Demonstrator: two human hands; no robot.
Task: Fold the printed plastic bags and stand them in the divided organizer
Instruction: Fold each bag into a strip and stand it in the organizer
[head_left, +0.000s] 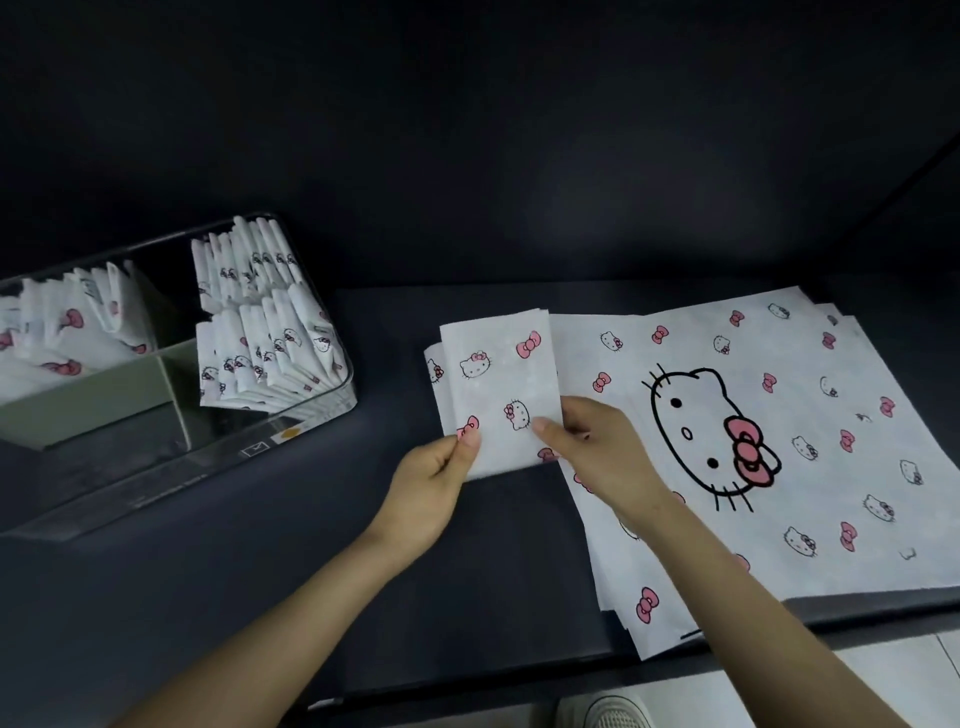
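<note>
On dark tabletop (467, 545): organizer (291, 415), flat bags (779, 415).

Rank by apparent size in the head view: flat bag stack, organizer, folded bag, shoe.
1. flat bag stack
2. organizer, cropped at left, so close to first
3. folded bag
4. shoe, mostly out of frame

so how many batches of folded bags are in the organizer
3: a far-left batch, a far-right batch, a near-right batch; the organizer runs off frame left, so more may be hidden.
</note>
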